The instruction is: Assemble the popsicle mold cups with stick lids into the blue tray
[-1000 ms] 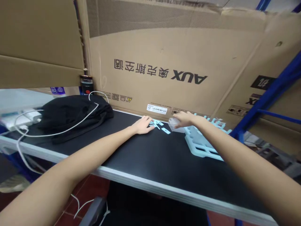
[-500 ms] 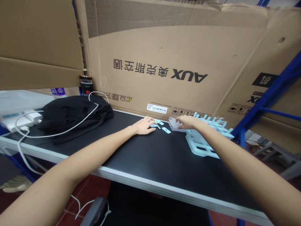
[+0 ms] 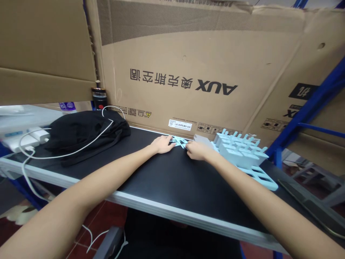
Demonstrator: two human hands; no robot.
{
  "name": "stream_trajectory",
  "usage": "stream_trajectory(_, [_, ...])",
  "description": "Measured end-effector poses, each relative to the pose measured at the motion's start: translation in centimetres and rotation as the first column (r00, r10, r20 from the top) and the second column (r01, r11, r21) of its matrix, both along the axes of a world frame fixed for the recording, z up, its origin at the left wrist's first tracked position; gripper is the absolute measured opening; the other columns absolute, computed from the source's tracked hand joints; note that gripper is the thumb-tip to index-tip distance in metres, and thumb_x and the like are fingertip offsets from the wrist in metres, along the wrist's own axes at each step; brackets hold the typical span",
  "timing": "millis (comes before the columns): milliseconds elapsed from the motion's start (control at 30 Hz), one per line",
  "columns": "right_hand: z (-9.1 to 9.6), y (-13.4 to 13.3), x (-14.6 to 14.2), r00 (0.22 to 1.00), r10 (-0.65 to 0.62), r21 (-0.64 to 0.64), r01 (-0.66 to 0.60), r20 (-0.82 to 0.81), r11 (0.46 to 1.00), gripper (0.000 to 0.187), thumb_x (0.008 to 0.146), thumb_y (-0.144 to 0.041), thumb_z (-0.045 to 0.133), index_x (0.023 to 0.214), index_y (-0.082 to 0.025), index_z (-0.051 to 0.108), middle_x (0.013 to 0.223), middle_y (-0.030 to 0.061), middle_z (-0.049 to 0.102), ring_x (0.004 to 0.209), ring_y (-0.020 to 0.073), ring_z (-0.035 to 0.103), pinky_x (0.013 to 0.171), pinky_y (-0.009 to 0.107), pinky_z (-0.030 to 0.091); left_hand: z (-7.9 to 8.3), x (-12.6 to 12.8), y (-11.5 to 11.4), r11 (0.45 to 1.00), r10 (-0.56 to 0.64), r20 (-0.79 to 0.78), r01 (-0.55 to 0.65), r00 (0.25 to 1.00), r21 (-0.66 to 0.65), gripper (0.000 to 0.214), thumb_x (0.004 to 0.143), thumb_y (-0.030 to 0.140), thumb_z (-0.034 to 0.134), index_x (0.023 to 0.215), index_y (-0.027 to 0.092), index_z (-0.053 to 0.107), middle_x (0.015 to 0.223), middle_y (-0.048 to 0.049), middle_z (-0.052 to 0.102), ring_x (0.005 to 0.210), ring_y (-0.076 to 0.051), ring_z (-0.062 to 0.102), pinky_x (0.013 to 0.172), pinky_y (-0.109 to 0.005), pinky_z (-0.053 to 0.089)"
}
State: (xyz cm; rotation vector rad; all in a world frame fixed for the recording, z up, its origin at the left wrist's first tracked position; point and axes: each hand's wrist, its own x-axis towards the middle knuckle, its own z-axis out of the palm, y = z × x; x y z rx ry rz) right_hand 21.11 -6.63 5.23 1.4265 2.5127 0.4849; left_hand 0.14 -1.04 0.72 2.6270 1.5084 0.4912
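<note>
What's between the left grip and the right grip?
A small pile of light-blue pieces lies between the left grip and right grip, seen in the head view.

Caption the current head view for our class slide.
Left hand and right hand at small blue pieces on a black tabletop, blue mould nearby.

From where I stand, a person leans both arms over the black desk (image 3: 159, 183). The left hand (image 3: 162, 144) rests with its thumb spread beside a small pile of light-blue sticks (image 3: 179, 141); the right hand (image 3: 198, 150) curls at the pile's other side, its grip hidden. Just behind it sits a clear plastic box (image 3: 203, 139), then a light-blue mould (image 3: 238, 149) with upright handles. A black cloth bag (image 3: 87, 131) lies further left, before tall cardboard (image 3: 175, 54).
</note>
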Motion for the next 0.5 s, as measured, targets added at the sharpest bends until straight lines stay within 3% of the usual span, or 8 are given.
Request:
stream_trajectory(100, [0.2,0.8,-0.2,0.998,0.011,-0.016,-0.012,-0.054,1.0,0.028,0.085,-0.016,0.044,0.098,-0.015,0.069,0.108,0.0141,0.068,0.098,0.0239,0.065,0.088,0.032,0.048,0.0,-0.1,0.2,1.0,-0.004,0.001,0.004,1.0,-0.024,0.059,0.092,0.067,0.03,0.129,0.025,0.047,0.136,-0.0111,0.058,0.124,-0.031,0.055,0.099,-0.045,0.045])
stream_trajectory(167, [1.1,0.5,0.4,0.99,0.042,0.041,-0.037,-0.138,0.998,0.03,0.085,-0.016,0.043,0.105,-0.015,0.066,0.111,0.0135,0.067,0.102,0.0237,0.062,0.091,0.033,0.047,-0.1,-0.1,0.3,1.0,-0.017,0.006,0.017,1.0,-0.015,0.059,0.092,0.067,0.029,0.129,0.025,0.047,0.137,-0.0107,0.057,0.125,-0.031,0.054,0.1,-0.045,0.045])
stream_trajectory(233, [2.4,-0.8,1.8,0.957,0.124,0.182,-0.077,-0.264,0.98,0.033,0.087,-0.019,0.042,0.114,-0.016,0.061,0.117,0.0137,0.063,0.11,0.0248,0.058,0.095,0.035,0.045,-0.2,-0.1,0.4,1.0,-0.03,0.009,0.03,1.0,-0.008,0.058,0.092,0.066,0.03,0.129,0.025,0.047,0.138,-0.0104,0.056,0.127,-0.031,0.052,0.102,-0.046,0.044])
stream_trajectory(300, [3.6,-3.0,4.0,0.897,0.213,0.369,-0.061,-0.387,0.928,0.036,0.088,-0.023,0.043,0.121,-0.016,0.056,0.12,0.0146,0.06,0.116,0.0265,0.052,0.1,0.038,0.041,-0.3,0.0,0.6,0.999,-0.042,0.014,0.042,0.999,-0.014,0.057,0.092,0.065,0.031,0.13,0.025,0.047,0.139,-0.0103,0.055,0.128,-0.03,0.051,0.103,-0.046,0.043])
stream_trajectory(400, [4.1,-6.7,8.5,0.821,0.17,0.592,0.234,-0.546,0.771,0.034,0.087,-0.03,0.045,0.118,-0.016,0.051,0.116,0.0166,0.057,0.114,0.0299,0.051,0.102,0.043,0.037,-0.4,-0.1,0.7,0.996,-0.084,0.036,0.085,0.996,-0.019,0.055,0.093,0.061,0.035,0.132,0.024,0.045,0.139,-0.0106,0.054,0.128,-0.029,0.051,0.103,-0.045,0.043])
stream_trajectory(500, [2.7,-9.2,13.7,0.711,0.024,0.615,0.591,-0.703,0.523,0.035,0.087,-0.037,0.043,0.114,-0.016,0.047,0.115,0.019,0.054,0.117,0.0341,0.047,0.104,0.048,0.033,-0.4,-0.2,0.7,0.991,-0.132,0.067,0.133,0.989,-0.005,0.052,0.092,0.057,0.04,0.131,0.023,0.045,0.14,-0.0104,0.053,0.128,-0.028,0.05,0.103,-0.044,0.043])
